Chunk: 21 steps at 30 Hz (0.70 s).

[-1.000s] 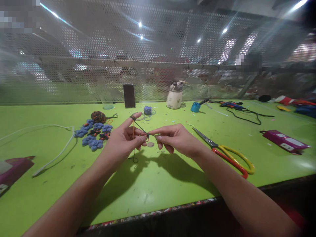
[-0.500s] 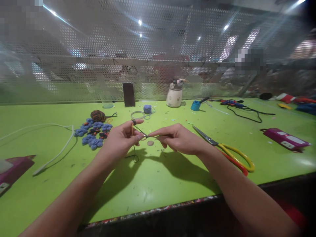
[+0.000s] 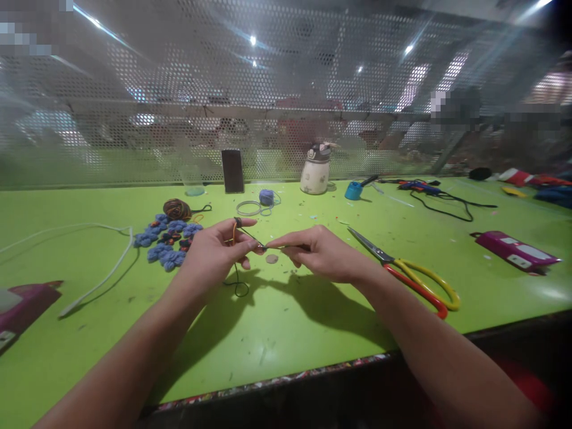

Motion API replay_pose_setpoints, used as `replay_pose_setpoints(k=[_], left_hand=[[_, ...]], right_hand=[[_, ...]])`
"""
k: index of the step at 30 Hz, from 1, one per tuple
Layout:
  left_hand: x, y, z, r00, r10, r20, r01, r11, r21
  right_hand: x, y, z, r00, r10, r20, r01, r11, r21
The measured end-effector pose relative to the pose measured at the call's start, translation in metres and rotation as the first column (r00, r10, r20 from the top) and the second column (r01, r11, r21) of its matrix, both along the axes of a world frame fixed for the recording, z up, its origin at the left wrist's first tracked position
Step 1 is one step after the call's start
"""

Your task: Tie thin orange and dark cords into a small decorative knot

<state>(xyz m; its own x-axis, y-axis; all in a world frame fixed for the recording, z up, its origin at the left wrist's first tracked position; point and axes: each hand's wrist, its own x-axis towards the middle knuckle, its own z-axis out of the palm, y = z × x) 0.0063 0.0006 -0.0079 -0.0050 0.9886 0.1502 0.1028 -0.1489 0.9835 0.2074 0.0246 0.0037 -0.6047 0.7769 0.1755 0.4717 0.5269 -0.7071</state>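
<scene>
Dark yarn (image 3: 238, 222) with an orange stretch loops round the index finger of my left hand (image 3: 210, 253). My left thumb and a finger pinch the yarn's small worked end, and a loose tail hangs below. Closed on a thin crochet hook (image 3: 277, 248), my right hand (image 3: 325, 253) points it left, its tip meeting the yarn at my left fingertips. Left of my left hand lie blue crocheted flowers (image 3: 167, 256) with dark-and-orange ones among them. A variegated yarn ball (image 3: 177, 209) rests just behind them.
Large scissors (image 3: 420, 277) with yellow and red handles lie beside my right forearm. At the back stand a phone (image 3: 233, 171), a bottle (image 3: 315, 173) and a blue pot (image 3: 353, 190). A blue yarn ball (image 3: 266, 197), glue gun (image 3: 420, 187), purple power strip (image 3: 516, 250) and white cable (image 3: 102, 283) are around.
My left hand has shifted slightly left and the yarn loop at its fingertips looks smaller and tighter around the hook. My right hand stays nearly in place.
</scene>
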Motion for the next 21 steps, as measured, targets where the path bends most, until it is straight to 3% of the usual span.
replay_pose_setpoints(k=[5, 9, 12, 15, 18, 21], left_hand=[[0.004, -0.001, -0.001, 0.996, 0.051, -0.067, -0.047, 0.997, 0.057], [0.01, -0.006, -0.004, 0.946, 0.203, -0.252, -0.153, 0.966, 0.207], [0.013, -0.009, -0.007, 0.879, 0.309, -0.363, -0.18, 0.92, 0.348], [0.015, -0.011, -0.009, 0.884, 0.329, -0.333, -0.182, 0.897, 0.402], [0.016, -0.011, -0.01, 0.919, 0.314, -0.238, -0.201, 0.893, 0.403], [0.016, -0.011, -0.009, 0.944, 0.297, -0.146, -0.225, 0.898, 0.377]], right_hand=[[-0.005, -0.001, -0.007, 0.999, -0.036, -0.001, 0.036, 0.998, 0.047], [-0.013, -0.002, -0.014, 0.991, -0.103, -0.088, 0.105, 0.994, 0.016], [-0.02, -0.003, -0.017, 0.963, -0.193, -0.189, 0.167, 0.975, -0.145], [-0.029, -0.005, -0.021, 0.899, -0.322, -0.297, 0.19, 0.897, -0.399], [-0.038, -0.008, -0.027, 0.791, -0.38, -0.479, 0.078, 0.839, -0.538], [-0.046, -0.013, -0.034, 0.662, -0.401, -0.633, -0.051, 0.819, -0.572]])
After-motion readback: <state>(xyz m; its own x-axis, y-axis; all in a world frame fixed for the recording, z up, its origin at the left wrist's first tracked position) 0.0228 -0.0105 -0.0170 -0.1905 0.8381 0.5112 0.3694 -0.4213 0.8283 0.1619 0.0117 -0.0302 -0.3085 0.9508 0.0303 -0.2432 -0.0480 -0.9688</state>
